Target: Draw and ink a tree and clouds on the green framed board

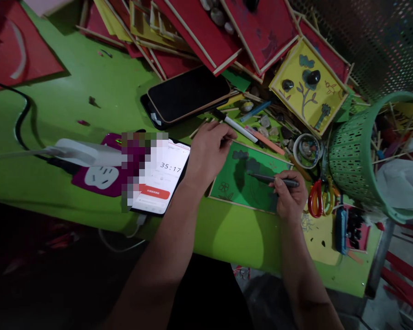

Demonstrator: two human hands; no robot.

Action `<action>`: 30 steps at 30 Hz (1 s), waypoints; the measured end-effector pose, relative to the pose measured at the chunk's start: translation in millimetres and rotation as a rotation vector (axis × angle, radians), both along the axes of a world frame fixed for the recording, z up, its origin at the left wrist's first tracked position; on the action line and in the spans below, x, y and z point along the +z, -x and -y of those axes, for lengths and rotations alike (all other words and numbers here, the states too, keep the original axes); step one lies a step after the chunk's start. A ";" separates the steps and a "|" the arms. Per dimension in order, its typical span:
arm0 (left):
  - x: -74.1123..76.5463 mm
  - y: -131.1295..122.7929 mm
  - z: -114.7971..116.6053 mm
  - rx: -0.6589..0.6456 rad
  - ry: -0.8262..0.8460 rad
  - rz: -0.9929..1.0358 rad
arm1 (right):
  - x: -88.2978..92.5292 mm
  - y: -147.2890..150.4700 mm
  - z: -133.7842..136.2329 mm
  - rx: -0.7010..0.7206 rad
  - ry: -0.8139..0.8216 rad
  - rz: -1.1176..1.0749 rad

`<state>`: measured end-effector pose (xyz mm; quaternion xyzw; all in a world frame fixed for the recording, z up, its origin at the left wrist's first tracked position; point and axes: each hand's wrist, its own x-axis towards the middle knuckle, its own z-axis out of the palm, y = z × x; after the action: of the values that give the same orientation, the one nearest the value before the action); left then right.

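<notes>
A green card (242, 183) with thin wooden strips along its edges lies on the table in front of me. Cloud, flower and stem shapes are drawn on it. My right hand (291, 195) is closed round a dark pen (278, 179), whose tip points left, at the middle of the card. My left hand (211, 144) rests at the card's upper left corner. Its fingers are curled together, and anything between them is hidden. Just beyond the card lie a white marker (241, 129) and an orange-pink pen (269, 140).
Left of the card are a lit phone (158, 178) and a purple power strip (98, 176) with cables. Behind lies a dark phone (189, 94). Red framed panels (206, 34) are piled at the back. On the right stand scissors (315, 199) and a green basket (351, 151).
</notes>
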<state>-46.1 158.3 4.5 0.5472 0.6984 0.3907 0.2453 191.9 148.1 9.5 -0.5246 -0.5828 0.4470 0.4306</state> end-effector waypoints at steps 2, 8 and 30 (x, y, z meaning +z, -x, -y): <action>0.3 0.2 0.2 -0.001 0.012 0.009 | 0.1 0.4 -0.5 -0.013 -0.013 0.002; -0.1 0.4 0.4 0.007 0.009 0.019 | 1.4 1.5 -0.8 -0.017 -0.006 -0.004; 1.5 0.6 0.5 0.003 0.006 -0.001 | -0.1 0.4 -0.6 -0.020 -0.003 0.020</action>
<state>-46.7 157.8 6.1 0.5456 0.7006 0.3886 0.2459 191.5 148.7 9.4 -0.5344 -0.5825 0.4362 0.4300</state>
